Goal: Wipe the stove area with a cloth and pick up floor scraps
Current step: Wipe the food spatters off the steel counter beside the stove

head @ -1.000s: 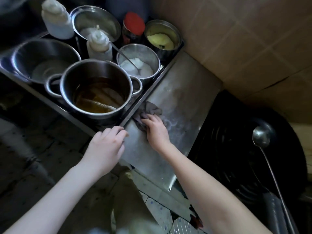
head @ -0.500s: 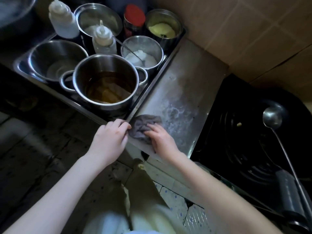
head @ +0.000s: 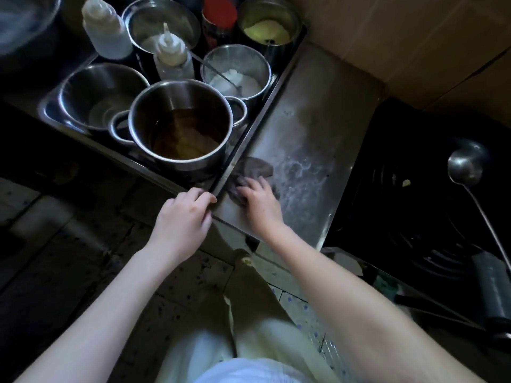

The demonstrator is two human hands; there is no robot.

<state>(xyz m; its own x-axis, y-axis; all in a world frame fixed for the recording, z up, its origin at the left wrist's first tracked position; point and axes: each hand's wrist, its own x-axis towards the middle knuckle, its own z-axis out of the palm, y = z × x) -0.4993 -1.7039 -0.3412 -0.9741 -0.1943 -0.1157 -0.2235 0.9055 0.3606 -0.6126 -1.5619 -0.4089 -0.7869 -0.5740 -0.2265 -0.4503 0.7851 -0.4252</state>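
Note:
A grey cloth [head: 255, 169] lies bunched on the steel counter [head: 309, 128] beside the stove, near the counter's front left corner. My right hand [head: 260, 204] presses down on the cloth, fingers spread over it. My left hand [head: 182, 217] rests at the corner where the counter meets the steel tray [head: 49, 111], fingertips curled over the edge. Wet smears show on the counter to the right of the cloth. A dark wok [head: 420, 194] sits on the stove at right, with a small pale scrap [head: 405, 183] in it.
The tray holds a pot of brown liquid [head: 179, 128], several steel bowls, two squeeze bottles [head: 172, 55] and a red-lidded jar [head: 219, 9]. A ladle [head: 464, 167] leans over the wok. Dark speckled floor tiles [head: 69, 261] lie below; my pale trousers are at the bottom.
My right hand drew the cloth toward the counter's front left corner, then pushed it slightly back. My left hand moved onto the corner edge. The view shifted down and left.

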